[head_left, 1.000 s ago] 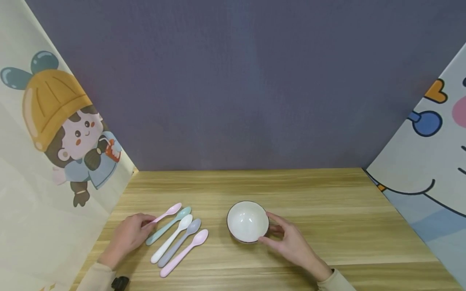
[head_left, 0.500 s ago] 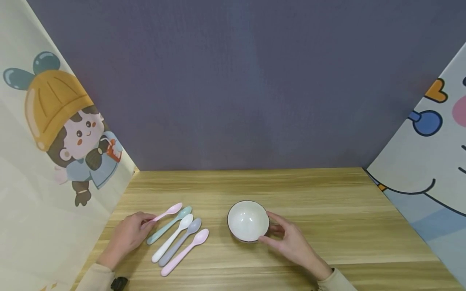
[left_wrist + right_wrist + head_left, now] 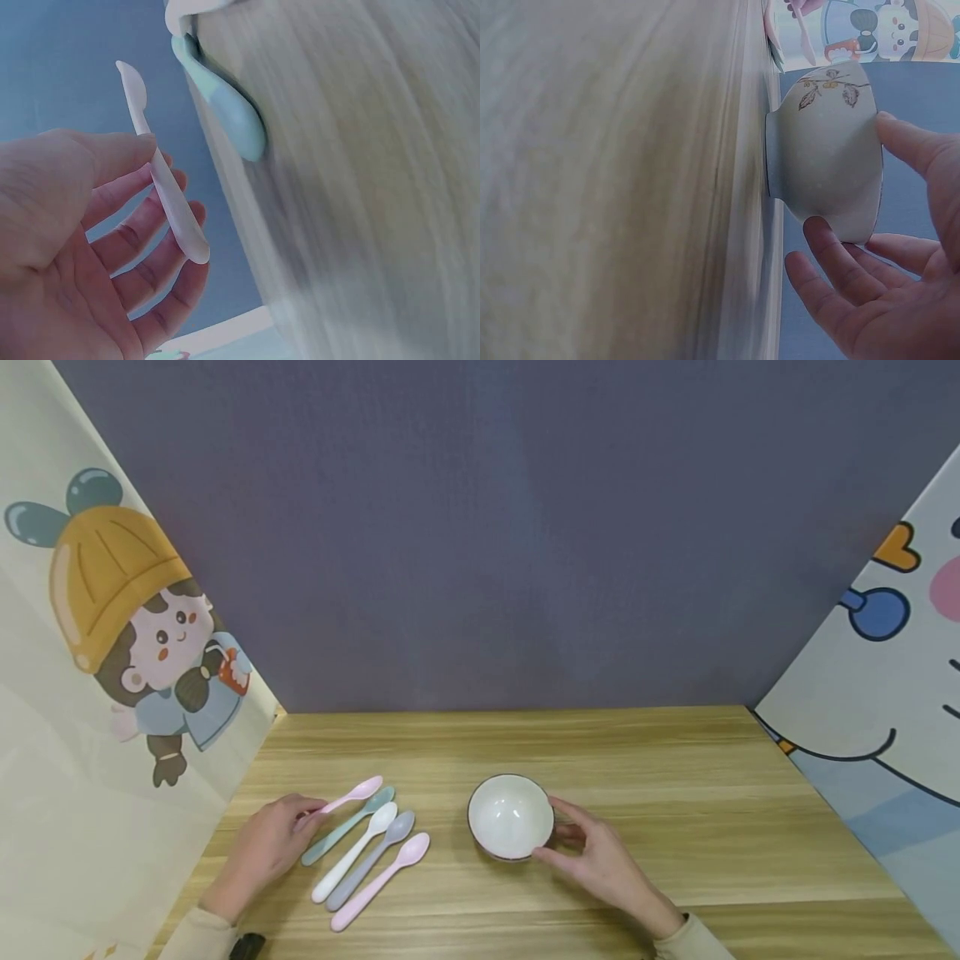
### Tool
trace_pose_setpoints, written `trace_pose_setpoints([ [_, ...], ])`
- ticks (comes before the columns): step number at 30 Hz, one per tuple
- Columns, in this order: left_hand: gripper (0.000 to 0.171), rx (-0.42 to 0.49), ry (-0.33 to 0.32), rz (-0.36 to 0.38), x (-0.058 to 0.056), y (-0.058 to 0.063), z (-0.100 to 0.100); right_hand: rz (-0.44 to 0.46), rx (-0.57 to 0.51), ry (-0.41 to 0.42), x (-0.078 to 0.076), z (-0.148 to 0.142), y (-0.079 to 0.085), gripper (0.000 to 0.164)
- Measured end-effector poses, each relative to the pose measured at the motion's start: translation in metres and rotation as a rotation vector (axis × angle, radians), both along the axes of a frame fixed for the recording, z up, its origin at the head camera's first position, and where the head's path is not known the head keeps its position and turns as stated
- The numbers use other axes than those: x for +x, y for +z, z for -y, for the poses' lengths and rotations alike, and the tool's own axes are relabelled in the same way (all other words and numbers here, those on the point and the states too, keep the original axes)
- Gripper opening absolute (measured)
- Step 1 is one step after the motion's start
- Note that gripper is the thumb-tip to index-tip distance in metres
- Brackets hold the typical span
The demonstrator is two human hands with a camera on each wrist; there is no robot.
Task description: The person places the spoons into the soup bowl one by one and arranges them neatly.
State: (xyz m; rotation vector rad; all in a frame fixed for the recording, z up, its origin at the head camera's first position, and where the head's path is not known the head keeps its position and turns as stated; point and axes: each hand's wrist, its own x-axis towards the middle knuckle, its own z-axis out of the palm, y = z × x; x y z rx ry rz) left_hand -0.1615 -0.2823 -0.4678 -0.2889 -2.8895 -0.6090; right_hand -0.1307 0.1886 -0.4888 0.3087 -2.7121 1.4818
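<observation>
My left hand [image 3: 262, 843] pinches a pink spoon [image 3: 363, 788] by its handle between thumb and fingers. In the left wrist view that spoon [image 3: 174, 199] is held up off the table. Close to the hand, a teal spoon [image 3: 378, 799], a white spoon [image 3: 381, 817], a grey spoon [image 3: 399, 827] and a second pink spoon [image 3: 412, 850] lie in a slanting row. A white bowl [image 3: 510, 818] with a dark rim stands upright on the table. My right hand [image 3: 603, 868] holds its right side, thumb and fingers spread around the wall. Leaf patterns decorate the bowl's outside [image 3: 829, 150] in the right wrist view.
The wooden table [image 3: 675, 760] ends at a dark blue-grey panel [image 3: 510, 568] at the back. Side panels with cartoon prints, a figure in a yellow hat [image 3: 120, 577] at the left and a white character [image 3: 840, 693] at the right, border it.
The pink spoon in my left hand has shifted slightly right and up, its bowl end nearing the teal spoon's. My right hand and the white bowl have stayed put.
</observation>
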Motion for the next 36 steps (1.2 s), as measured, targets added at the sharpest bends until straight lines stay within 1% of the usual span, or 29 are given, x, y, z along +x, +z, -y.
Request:
trace_pose_setpoints([
  [4,0.018,-0.003,-0.007,-0.005,0.003,0.004,-0.005,-0.003,-0.001,0.006,0.000,0.000,0.000,0.084],
  [11,0.017,-0.012,-0.031,-0.063,0.007,0.009,-0.017,-0.023,0.000,0.028,0.000,-0.001,0.000,0.083],
  [16,0.016,-0.015,-0.032,-0.092,0.010,0.013,-0.026,-0.034,0.000,0.043,0.000,-0.002,-0.001,0.083],
  [23,0.015,-0.022,-0.045,-0.092,0.013,0.018,-0.035,-0.024,0.010,0.015,0.000,-0.001,-0.001,0.083],
  [27,0.015,-0.022,-0.058,-0.118,0.013,0.020,-0.038,-0.020,0.011,0.006,0.001,0.000,-0.001,0.083],
  [34,0.016,-0.023,-0.091,-0.184,0.014,0.020,-0.042,-0.005,-0.001,-0.003,0.001,0.000,0.000,0.083],
  [36,0.016,-0.019,-0.099,-0.191,0.014,0.020,-0.044,-0.001,0.000,-0.005,0.000,0.000,0.000,0.082],
])
